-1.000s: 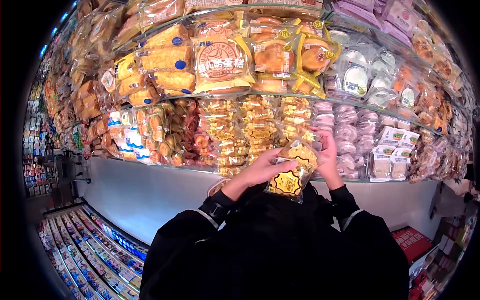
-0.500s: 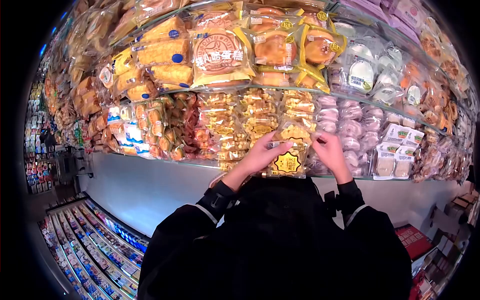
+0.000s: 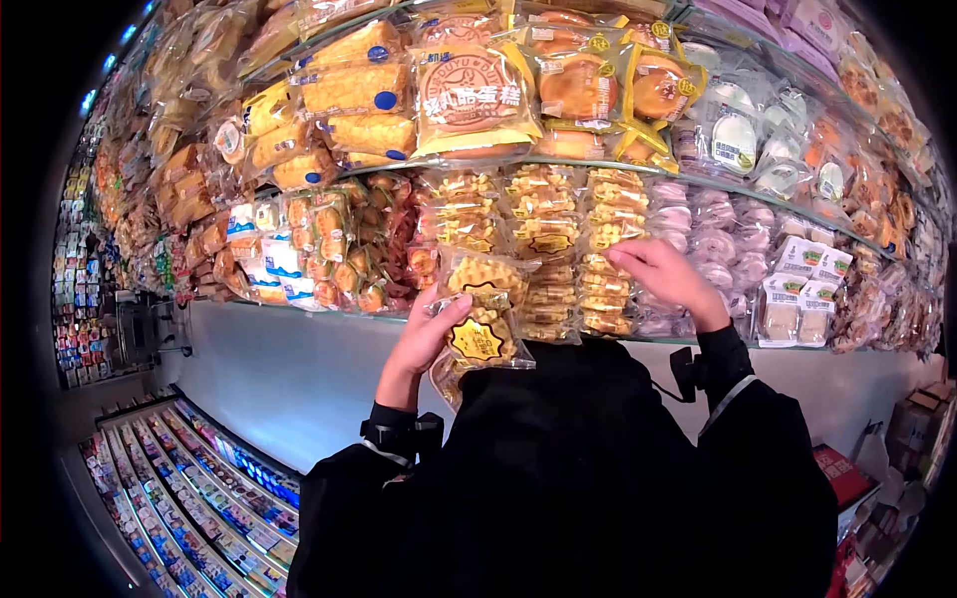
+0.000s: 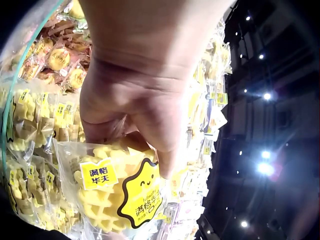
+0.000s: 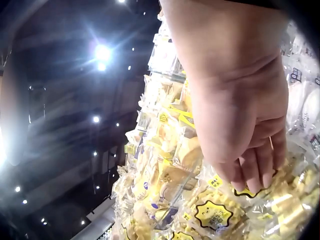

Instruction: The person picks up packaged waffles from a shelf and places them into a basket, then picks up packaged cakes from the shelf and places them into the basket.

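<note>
My left hand [image 3: 417, 341] grips clear packets of yellow waffles [image 3: 495, 321] at the shelf's front, thumb across them. The left wrist view has this hand [image 4: 135, 100] above a waffle packet [image 4: 100, 197] with a smiling yellow label. On the right, my other hand [image 3: 670, 275] reaches over a column of similar packets [image 3: 605, 291], fingers extended and slightly bent. In the right wrist view, that hand's [image 5: 240, 115] fingertips lie over stacked waffle packets [image 5: 212, 215]; whether they touch one cannot be told.
A glass shelf [image 3: 578, 165] above the columns bears large bagged cakes [image 3: 474, 100]. Lilac-coloured packets [image 3: 713, 244] stand right of the waffles, and small bagged buns [image 3: 329, 249] to the left. Racks of small goods [image 3: 189, 498] stand at lower left.
My left hand has moved left with the waffle packets. My right hand has come away from them and now lies over the waffle column. The view has shifted slightly.
</note>
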`<act>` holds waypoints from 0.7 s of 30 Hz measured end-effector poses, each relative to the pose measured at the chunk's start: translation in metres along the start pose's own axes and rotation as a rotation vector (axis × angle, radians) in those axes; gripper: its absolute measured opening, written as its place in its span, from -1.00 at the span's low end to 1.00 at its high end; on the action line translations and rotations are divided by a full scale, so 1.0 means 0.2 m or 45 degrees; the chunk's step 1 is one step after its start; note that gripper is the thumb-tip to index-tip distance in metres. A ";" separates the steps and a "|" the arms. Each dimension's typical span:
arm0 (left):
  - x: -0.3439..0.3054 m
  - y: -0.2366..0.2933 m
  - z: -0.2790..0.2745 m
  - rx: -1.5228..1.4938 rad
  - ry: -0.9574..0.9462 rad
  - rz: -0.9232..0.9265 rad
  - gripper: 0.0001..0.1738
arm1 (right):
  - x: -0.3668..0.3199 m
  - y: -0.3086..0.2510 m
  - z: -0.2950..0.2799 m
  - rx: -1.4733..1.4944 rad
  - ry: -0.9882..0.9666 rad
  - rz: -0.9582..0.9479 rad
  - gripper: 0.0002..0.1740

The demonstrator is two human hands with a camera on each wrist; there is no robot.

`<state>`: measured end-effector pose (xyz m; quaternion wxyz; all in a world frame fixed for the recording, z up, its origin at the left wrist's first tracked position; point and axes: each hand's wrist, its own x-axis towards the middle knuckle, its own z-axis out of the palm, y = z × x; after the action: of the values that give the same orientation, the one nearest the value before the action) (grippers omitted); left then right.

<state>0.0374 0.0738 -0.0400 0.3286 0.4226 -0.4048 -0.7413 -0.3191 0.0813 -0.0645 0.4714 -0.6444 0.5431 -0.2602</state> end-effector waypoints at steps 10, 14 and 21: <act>-0.10 -0.06 -0.21 0.029 0.164 0.092 -0.62 | -0.03 -0.04 -0.02 -0.040 -0.127 -0.033 -0.63; -0.12 -0.02 -0.26 0.044 0.165 -0.007 -0.57 | 0.08 0.01 -0.03 0.192 -0.182 0.117 -0.61; -0.09 0.04 -0.27 0.484 -0.061 -0.167 -0.55 | 0.12 0.02 0.00 0.098 -0.218 0.209 -0.57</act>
<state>0.0947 0.0683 -0.0437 0.1842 0.4846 -0.5167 -0.6813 -0.3149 0.0584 -0.0717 0.5601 -0.5991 0.5414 -0.1852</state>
